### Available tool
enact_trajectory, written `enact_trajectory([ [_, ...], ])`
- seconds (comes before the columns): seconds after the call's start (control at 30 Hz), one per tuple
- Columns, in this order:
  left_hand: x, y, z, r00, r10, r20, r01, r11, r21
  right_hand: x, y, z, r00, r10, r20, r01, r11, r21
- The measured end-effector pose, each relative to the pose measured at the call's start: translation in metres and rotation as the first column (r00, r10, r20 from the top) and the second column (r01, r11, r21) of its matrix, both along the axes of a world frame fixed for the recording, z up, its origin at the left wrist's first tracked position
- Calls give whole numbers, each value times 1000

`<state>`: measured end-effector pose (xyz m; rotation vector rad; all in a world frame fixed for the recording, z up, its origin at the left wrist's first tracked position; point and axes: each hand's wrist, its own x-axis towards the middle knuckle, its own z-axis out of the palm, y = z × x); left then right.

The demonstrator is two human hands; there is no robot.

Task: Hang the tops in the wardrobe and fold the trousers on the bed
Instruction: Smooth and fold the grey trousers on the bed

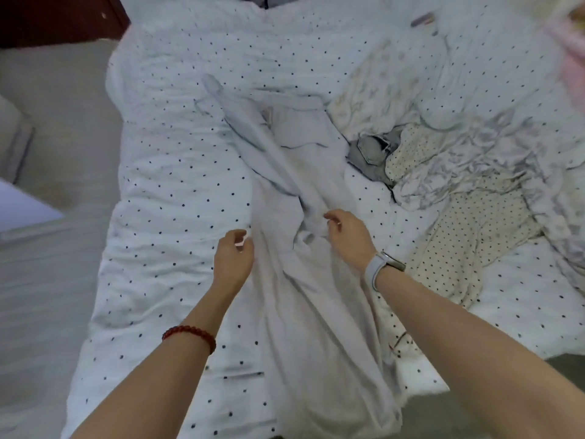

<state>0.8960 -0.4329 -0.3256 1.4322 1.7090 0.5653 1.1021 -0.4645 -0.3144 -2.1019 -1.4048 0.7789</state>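
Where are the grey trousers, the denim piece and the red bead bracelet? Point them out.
grey trousers (pixel 294 172): head view, on the upper leg fabric.
denim piece (pixel 372 152): head view, on its crumpled middle.
red bead bracelet (pixel 190 331): head view, on the beads across the wrist.

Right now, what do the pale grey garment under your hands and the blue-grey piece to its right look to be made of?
Pale grey garment: looks like soft matte woven or jersey cloth, cotton-like, going by its loose, rounded folds; the frame is blurred.
Blue-grey piece: probably denim, judging by its faded blue-grey tone, stiffer crumpling and what looks like a stitched pocket.
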Motion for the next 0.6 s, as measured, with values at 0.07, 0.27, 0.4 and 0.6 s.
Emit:
enact_trajectory([
  [0.07,-2,42,-2,999,-14,38,15,1000,-9,-9,47,7,1000,7,23,-8,1000,24],
  [0.27,10,144,-6,966,-29,257,57,993,-101,-35,145,7,956,94,276,-103,994,18],
  [0.4,25,193,4,894,81,441,-16,989,-149,-47,192,-3,932,166,323,-144,985,-91],
  [0.6,20,240,13,765,295,572,-139,944,-301,-54,226,31,915,303,-266,-298,953,60],
])
